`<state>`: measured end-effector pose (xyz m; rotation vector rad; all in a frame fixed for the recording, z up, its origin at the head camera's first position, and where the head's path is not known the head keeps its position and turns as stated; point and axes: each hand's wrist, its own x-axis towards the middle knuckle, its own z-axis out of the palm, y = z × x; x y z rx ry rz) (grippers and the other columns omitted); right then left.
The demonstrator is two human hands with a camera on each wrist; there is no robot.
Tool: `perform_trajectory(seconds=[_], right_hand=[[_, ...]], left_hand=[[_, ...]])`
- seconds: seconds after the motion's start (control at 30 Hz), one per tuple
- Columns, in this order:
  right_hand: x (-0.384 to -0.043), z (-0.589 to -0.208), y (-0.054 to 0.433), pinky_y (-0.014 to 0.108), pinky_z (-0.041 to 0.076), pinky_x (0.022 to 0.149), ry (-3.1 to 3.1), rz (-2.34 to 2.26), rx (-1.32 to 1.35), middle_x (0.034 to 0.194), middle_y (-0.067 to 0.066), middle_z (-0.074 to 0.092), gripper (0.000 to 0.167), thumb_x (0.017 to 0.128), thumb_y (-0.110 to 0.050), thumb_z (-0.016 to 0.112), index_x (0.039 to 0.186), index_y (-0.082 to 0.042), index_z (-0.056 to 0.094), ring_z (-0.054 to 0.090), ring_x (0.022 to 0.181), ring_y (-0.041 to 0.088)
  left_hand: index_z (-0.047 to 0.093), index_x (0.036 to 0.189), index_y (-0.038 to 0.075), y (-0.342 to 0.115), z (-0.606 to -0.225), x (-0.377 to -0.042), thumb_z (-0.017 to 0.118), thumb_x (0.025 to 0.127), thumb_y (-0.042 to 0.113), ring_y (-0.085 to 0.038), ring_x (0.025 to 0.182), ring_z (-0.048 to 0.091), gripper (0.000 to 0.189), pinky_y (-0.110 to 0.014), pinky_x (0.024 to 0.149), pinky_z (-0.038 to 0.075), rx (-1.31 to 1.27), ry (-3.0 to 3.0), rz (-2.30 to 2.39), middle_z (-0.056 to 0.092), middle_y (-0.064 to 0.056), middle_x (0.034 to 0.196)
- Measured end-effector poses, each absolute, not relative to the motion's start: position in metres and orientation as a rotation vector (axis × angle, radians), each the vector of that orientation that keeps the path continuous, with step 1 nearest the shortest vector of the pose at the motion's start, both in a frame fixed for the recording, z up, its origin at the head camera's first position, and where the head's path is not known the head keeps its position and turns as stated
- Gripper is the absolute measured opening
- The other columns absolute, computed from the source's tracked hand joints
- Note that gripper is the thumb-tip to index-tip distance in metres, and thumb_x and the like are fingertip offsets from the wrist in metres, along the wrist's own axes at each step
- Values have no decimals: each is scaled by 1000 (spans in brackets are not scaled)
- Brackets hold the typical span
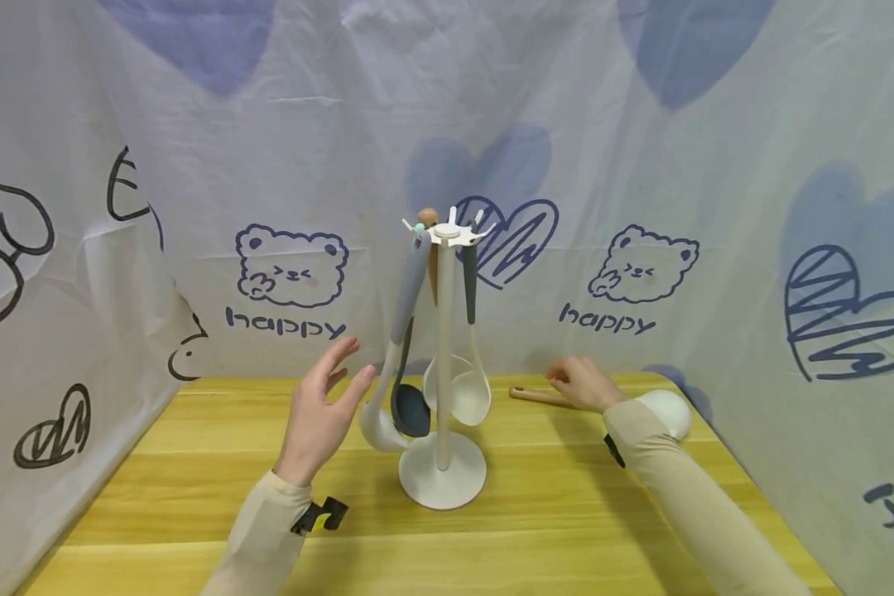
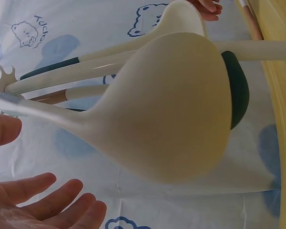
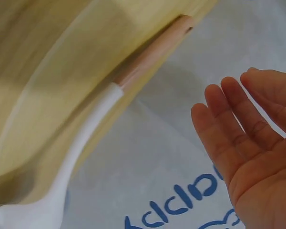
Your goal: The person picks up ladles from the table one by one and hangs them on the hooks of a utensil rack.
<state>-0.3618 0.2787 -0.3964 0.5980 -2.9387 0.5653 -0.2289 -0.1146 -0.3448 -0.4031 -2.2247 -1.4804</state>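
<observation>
My left hand (image 1: 320,414) is held with fingers apart, just left of a white ladle with a grey-blue handle (image 1: 410,290). That ladle hangs on a white utensil stand (image 1: 444,356); its round bowl (image 2: 167,109) fills much of the left wrist view, and the hand appears apart from it. Over at the right, my right hand (image 1: 584,385) hovers above a ladle with a brown handle (image 3: 155,52) and white shaft (image 3: 88,126), lying on the table. The fingers (image 3: 219,129) look extended and hold nothing. My right sleeve partly covers its white bowl (image 1: 670,410).
Also on the stand hang a black ladle (image 1: 411,411), a pale spoon-like utensil with a dark handle (image 1: 470,285) and a brown-handled one (image 1: 428,217). The stand's round base (image 1: 443,492) sits on the wooden table (image 1: 551,530). Printed cloth (image 1: 387,108) closes off the back and sides.
</observation>
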Motion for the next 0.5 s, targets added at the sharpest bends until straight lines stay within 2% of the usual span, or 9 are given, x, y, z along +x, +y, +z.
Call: perform_trajectory(seconds=[0.2, 0.5], right_hand=[[-365, -408, 285, 49, 56, 87, -2967, 450, 585, 98, 19, 72, 21, 85, 1, 62, 104, 5, 70, 67, 92, 34], [-370, -427, 300, 56, 52, 93, -3062, 378, 384, 111, 25, 68, 31, 84, 1, 67, 114, 5, 66, 63, 103, 42]], left_hand=[[43, 147, 10, -116, -349, -229, 61, 98, 32, -28, 135, 48, 56, -44, 113, 41, -386, -2231, -1491, 48, -12, 148], [46, 144, 5, -117, -350, -227, 62, 97, 31, -31, 131, 52, 56, -46, 110, 44, -407, -2214, -1532, 51, -16, 145]])
